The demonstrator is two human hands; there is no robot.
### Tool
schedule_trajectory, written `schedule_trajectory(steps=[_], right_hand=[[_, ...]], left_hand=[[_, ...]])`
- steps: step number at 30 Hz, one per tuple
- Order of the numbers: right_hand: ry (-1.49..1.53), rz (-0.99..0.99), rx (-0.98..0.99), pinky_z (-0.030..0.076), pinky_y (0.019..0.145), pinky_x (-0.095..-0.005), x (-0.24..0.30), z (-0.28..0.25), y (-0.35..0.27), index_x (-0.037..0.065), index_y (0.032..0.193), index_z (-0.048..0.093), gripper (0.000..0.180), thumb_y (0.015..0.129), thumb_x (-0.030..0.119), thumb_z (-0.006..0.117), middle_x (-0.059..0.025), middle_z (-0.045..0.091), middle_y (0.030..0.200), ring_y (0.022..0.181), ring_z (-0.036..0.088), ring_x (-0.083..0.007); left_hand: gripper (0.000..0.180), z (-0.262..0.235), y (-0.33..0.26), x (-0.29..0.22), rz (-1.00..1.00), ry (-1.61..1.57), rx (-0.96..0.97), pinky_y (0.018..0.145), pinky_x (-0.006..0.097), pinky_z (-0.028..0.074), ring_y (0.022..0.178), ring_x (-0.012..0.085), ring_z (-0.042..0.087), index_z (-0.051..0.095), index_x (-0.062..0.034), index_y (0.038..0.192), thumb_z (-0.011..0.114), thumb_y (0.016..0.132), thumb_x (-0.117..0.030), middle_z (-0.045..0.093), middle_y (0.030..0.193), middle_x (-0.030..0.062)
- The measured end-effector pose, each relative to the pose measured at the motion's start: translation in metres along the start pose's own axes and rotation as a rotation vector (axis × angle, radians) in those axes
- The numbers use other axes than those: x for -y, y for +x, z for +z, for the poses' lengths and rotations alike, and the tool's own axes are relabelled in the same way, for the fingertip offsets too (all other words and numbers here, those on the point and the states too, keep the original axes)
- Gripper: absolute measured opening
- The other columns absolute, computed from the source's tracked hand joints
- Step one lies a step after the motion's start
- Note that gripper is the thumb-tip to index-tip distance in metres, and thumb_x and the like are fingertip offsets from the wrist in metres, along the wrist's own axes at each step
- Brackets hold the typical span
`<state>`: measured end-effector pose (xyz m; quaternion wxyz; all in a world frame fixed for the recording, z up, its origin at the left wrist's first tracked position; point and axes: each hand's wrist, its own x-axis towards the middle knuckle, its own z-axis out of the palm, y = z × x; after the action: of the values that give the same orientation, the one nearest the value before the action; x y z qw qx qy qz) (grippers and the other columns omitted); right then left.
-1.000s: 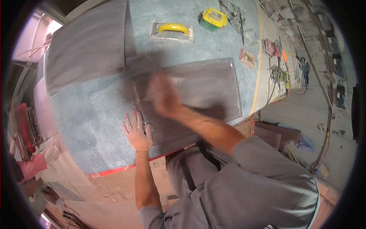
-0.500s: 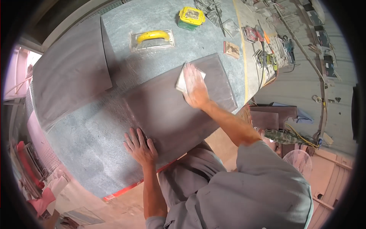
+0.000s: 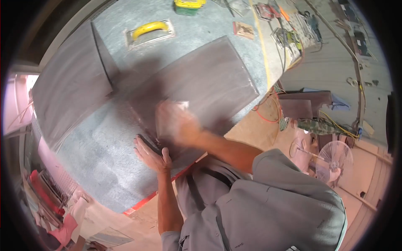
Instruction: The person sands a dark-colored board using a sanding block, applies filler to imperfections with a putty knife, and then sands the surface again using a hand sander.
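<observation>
A dark grey-brown rectangular panel (image 3: 209, 79) lies at a slant on the blue-grey, worn tabletop (image 3: 100, 167). Motion smears my right hand (image 3: 178, 123), which is over the panel's left part. Beneath it, a folded white sheet (image 3: 183, 104) shows at the fingers; whether it is paper or cloth I cannot tell. Against the panel's near left end rests my left hand (image 3: 153, 157), its fingers stretched straight along the dark edge and its thumb apart. A second dark panel (image 3: 71, 83), bent or curved, stands at the left.
Behind the panels lies a trowel-like tool with a yellow handle (image 3: 150, 29). A green tub with a yellow lid (image 3: 188, 6) and a small brown block (image 3: 243, 30) are farther back. Tools and cords (image 3: 289, 39) crowd the far right edge. A fan (image 3: 333, 163) stands to the right.
My right hand has swept left and nearer with the white sheet, from the panel's far part. My left hand has turned from flat to on its side along the panel's end. The view has shifted.
</observation>
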<state>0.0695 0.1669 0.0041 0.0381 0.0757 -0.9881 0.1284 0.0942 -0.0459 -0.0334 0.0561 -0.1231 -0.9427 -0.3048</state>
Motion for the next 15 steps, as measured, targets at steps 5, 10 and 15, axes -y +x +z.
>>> schedule_trajectory(steps=[5,10,15], right_hand=[[-0.289,0.701,-0.422,0.03,0.129,-0.0577,-0.261,-0.021,-0.103,-0.019,0.156,0.041,0.074,0.103,0.027,0.064,-0.0411,0.045,0.16,0.151,0.039,-0.058],[-0.099,0.362,-0.282,0.024,0.134,-0.0527,-0.092,-0.013,-0.07,-0.013,0.16,0.043,0.075,0.099,0.026,0.064,-0.0347,0.043,0.167,0.159,0.035,-0.0502],[-0.159,0.444,-0.369,0.026,0.134,-0.0522,-0.184,-0.015,-0.16,-0.009,0.162,0.043,0.073,0.099,0.021,0.064,-0.0324,0.044,0.167,0.159,0.039,-0.044]], left_hand=[[0.086,-0.003,0.01,-0.018,0.075,0.205,0.13,0.129,0.068,0.02,0.161,0.0495,0.032,0.044,-0.0048,0.167,0.065,0.102,-0.057,0.042,0.174,0.02],[0.072,0.0,0.008,-0.012,0.069,0.193,0.118,0.129,0.069,0.019,0.16,0.0513,0.033,0.051,-0.0056,0.164,0.061,0.105,-0.046,0.047,0.172,0.0163],[0.063,-0.007,0.003,0.004,0.029,0.062,0.187,0.13,0.067,0.015,0.163,0.0494,0.028,0.052,-0.0082,0.164,0.051,0.11,-0.041,0.046,0.174,0.0126]])
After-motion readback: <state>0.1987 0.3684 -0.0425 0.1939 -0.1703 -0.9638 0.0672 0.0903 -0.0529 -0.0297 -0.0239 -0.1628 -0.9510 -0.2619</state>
